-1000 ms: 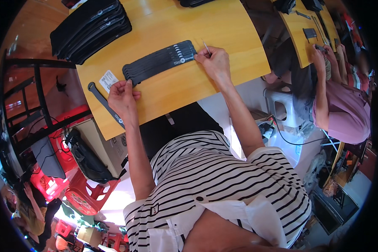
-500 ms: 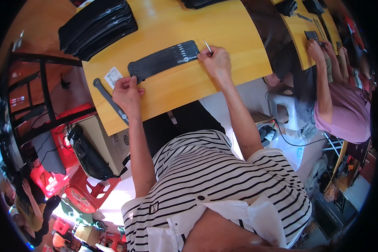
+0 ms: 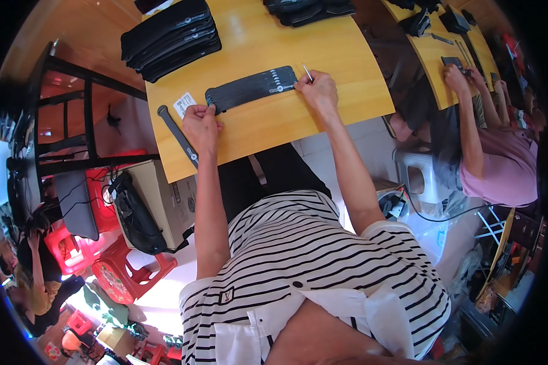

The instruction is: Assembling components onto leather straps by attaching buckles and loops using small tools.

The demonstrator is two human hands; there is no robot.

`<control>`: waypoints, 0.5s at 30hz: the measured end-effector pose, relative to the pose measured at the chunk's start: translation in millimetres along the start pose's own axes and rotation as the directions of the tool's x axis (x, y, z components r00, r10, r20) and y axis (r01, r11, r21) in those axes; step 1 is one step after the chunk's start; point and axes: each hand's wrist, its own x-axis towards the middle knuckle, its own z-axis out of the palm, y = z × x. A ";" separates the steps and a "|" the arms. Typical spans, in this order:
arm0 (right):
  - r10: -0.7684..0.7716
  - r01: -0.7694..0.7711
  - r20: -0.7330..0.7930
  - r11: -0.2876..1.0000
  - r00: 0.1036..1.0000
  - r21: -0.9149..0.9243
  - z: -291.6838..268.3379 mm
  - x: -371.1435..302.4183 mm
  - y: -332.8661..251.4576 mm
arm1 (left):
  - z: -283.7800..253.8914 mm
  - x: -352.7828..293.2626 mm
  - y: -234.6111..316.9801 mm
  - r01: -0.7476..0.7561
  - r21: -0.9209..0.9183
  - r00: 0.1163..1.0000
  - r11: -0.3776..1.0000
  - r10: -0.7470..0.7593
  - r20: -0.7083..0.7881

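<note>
A row of dark grey straps (image 3: 243, 91) lies overlapped like a fan on the yellow table, with pale printed marks toward its right end. At its near left corner, my left hand (image 3: 202, 128) is closed, thumb and fingertips pinching the strap ends. My right hand (image 3: 320, 96) is closed round a thin, silvery, pen-like tool (image 3: 309, 75); its fingertips touch the right end of the row. A single dark strap (image 3: 178, 136) with a rounded end lies left of my left hand, beside a white printed label (image 3: 183, 103).
A thick stack of black pouch-like pieces (image 3: 172, 44) stands at the far left of the table (image 3: 341, 55), and another black pile (image 3: 310, 12) at the far edge. A black metal frame (image 3: 91, 115) adjoins the left side. To the right, a co-worker (image 3: 499, 161) sits at another table.
The whole view has shifted slightly, so the table and stacks sit farther right in the picture. Both hands keep nearly the same places at the two ends of the strap row.
</note>
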 end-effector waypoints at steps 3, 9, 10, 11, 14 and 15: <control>-0.095 0.092 0.018 0.986 0.995 0.137 8.2 7.3 18.9 | -6.3 1.0 -6.1 -0.001 -0.053 1.000 0.999 0.003 0.031; -0.172 0.126 0.043 0.848 0.984 0.514 -32.1 -37.4 47.9 | -70.5 -22.6 -3.2 -0.090 -0.091 0.996 0.992 0.090 -0.004; -0.142 0.091 0.069 0.872 0.988 0.481 -40.0 -46.9 58.1 | -85.4 -30.7 -0.6 -0.133 0.278 0.989 0.951 0.144 -0.017; -0.110 0.058 0.091 0.892 0.990 0.448 -45.0 -56.7 66.5 | -95.2 -36.7 -0.9 -0.150 0.609 0.980 0.779 0.196 -0.009; -0.053 -0.030 0.169 0.890 0.984 0.455 -48.5 -85.2 76.0 | -94.5 -47.6 -10.1 -0.058 0.689 0.996 0.722 0.085 -0.006; -0.052 -0.038 0.189 0.894 0.981 0.447 -42.7 -90.7 76.4 | -92.4 -48.0 -16.2 -0.049 0.714 0.998 0.698 0.053 0.016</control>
